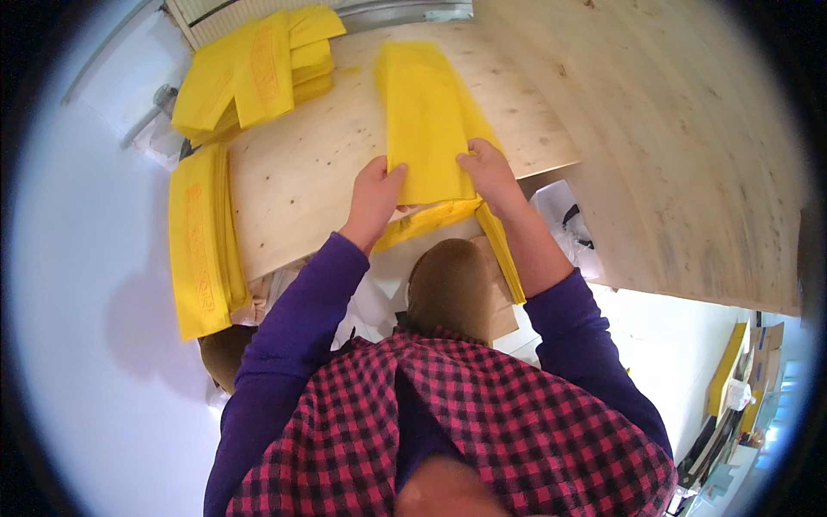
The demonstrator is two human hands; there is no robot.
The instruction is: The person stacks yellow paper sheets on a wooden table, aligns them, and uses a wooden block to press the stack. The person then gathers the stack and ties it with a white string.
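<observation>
A long, flat yellow fabric bag [426, 121] lies partly over the wooden table and is held by its near end. My left hand [376, 196] is closed on its left edge, thumb on top. On the opposite edge, my right hand [494, 177] pinches it with the thumb above. The far end of the bag is smeared by motion. Below my hands, more yellow fabric [428, 222] hangs at the table's front edge, and a narrow folded yellow strip [502, 254] droops under my right wrist. Whether these are joined to the held bag I cannot tell.
A heap of yellow fabric pieces [263, 73] with orange print lies at the far left of the wooden table [297, 185]. Another folded stack [198, 246] overhangs the left edge. A large wooden board [672, 164] stands at right. White plastic bags [564, 224] sit beneath it.
</observation>
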